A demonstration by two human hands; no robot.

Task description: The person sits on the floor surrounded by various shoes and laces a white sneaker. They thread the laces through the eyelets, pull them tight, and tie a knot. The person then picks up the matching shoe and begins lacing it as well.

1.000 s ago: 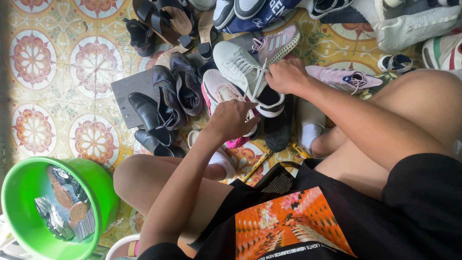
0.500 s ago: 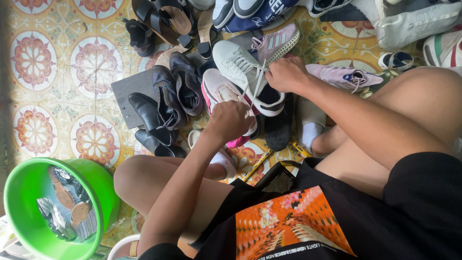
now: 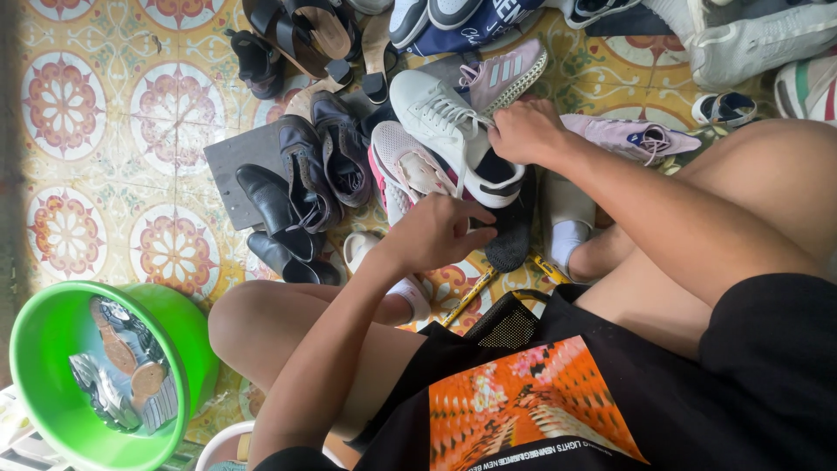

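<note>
White sneaker (image 3: 453, 131) sits atop shoe pile on tiled floor (image 3: 105, 131), between the knees. Right hand (image 3: 523, 131) pinches its laces, fingers closed. Left hand (image 3: 440, 231) rests loosely curled on pink-soled sneaker (image 3: 405, 170), gripping nothing. Risk: tugging laces could tip the sneaker, since the pile beneath looks unstable

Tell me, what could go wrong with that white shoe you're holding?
The white sneaker leans on a crowded pile, gripped only at its laces by the right hand, so it might slip and topple onto the pink-soled sneaker by the left hand. The laces could also snag on neighbouring shoes.
</note>
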